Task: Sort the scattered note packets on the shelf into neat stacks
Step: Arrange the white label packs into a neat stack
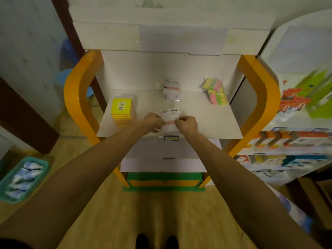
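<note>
A white note packet (168, 115) with a pink band lies near the front middle of the white shelf (212, 121). My left hand (154, 122) grips its left edge and my right hand (186, 124) pinches its right edge. A yellow stack of note packets (122, 114) stands at the shelf's left. More white packets (171, 90) lie in a loose pile at the back middle. Multicoloured sticky-note packets (215, 92) lie heaped at the back right.
Orange side frames (77, 97) bound the shelf on both sides. A neighbouring rack (296, 141) of boxed goods stands to the right. A teal basket (23, 178) of white packages sits on the wooden floor at the left. White boxes stand under the shelf.
</note>
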